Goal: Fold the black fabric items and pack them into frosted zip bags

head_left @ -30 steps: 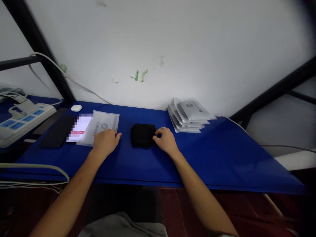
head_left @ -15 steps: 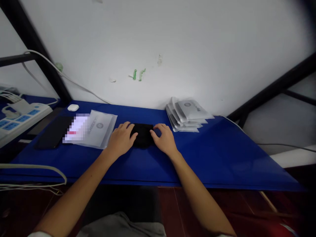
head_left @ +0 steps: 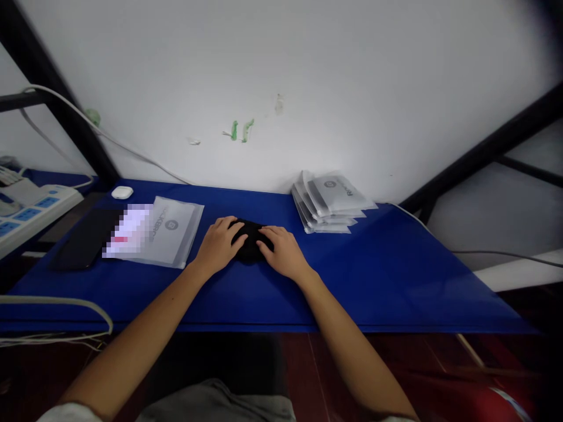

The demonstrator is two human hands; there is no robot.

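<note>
A small black bundle [head_left: 250,251], seemingly folded cloth, lies on the blue table between my two hands. My left hand [head_left: 219,245] grips its left end, thumb at the near side and fingers over the far edge. On the other end, my right hand [head_left: 284,251] has its fingers over the top and its thumb in front, bent around the cloth. Left of my left hand lies a flat, frosted zip bag [head_left: 169,234] with a printed logo. A stack of similar frosted bags [head_left: 334,196] leans near the wall, beyond my right hand.
A dark phone [head_left: 85,240] lies at the left, beside a blurred-out bright patch. Behind it sits a white earbud case [head_left: 122,192]. A white power strip [head_left: 37,211] with plugs is farther left. Cables run along the wall [head_left: 281,70]; black metal bars rise at both sides.
My right hand has shifted left, its fingers now farther over the black cloth, which looks narrower between my hands. The whole view has also drifted slightly.
</note>
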